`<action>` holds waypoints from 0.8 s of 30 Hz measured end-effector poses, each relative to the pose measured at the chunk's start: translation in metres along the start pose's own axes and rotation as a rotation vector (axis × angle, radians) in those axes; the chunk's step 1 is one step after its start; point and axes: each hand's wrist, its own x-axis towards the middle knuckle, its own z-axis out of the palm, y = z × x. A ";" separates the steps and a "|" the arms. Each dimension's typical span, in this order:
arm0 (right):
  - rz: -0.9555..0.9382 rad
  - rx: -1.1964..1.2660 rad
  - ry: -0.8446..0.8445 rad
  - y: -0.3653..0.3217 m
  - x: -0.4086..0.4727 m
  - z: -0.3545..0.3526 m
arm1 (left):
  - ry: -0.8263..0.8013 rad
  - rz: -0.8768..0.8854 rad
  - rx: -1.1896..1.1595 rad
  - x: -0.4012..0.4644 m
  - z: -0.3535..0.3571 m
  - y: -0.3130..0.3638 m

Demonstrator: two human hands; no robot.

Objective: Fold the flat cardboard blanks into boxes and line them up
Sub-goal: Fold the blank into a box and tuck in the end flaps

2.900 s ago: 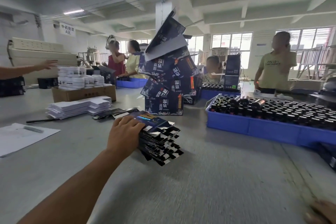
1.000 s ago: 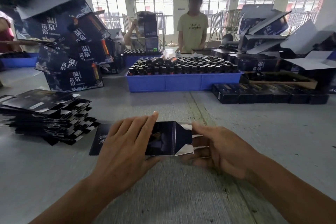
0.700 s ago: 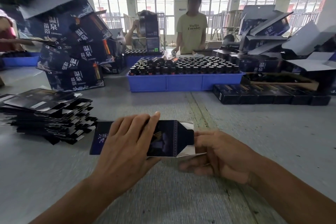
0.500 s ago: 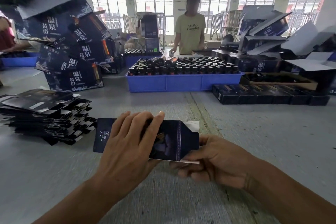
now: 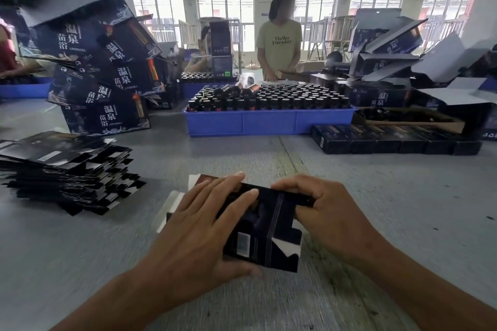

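Left hand (image 5: 193,234): grip closed on the blank (image 5: 262,228); fingers spread flat over its top face, thumb under the near edge.
Right hand (image 5: 326,216): grip pinching the blank's right end, fingertips curled over the far edge.
Blank: dark printed card, partly opened, held just above the surface (image 5: 390,196) at near centre; barcode on the near panel, white inner flap showing at the lower right.
Stack (image 5: 64,169): flat dark blanks piled unevenly on the surface to the left, well apart from the hands.
Row (image 5: 395,140): small dark folded boxes lying side by side, touching, right of centre, just in front of a brown tray (image 5: 408,119).
Brown tray: shallow cardboard; holds dark items, too dim to tell what.
Crate (image 5: 269,122): blue plastic, mid surface; packed with upright dark bottles (image 5: 282,101), a few lying across the tops at the left.
Left pile (image 5: 105,75): large dark boxes with white characters, stacked tilted, top flaps open.
Right pile (image 5: 398,64): more large dark boxes, lids open, interiors hidden.
Far side: person in a pale green shirt (image 5: 279,45) standing at the surface, hands on a cardboard piece.
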 end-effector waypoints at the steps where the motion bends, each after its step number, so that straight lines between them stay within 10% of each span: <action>1: -0.055 -0.019 -0.013 -0.003 -0.001 0.000 | -0.037 0.000 0.013 -0.001 0.001 0.001; 14: 0.300 0.286 -0.156 -0.002 0.000 0.007 | 0.095 -0.082 0.036 0.005 -0.008 -0.005; 24: 0.206 0.280 0.000 -0.008 -0.002 0.008 | 0.168 -0.014 -0.003 0.005 -0.008 -0.005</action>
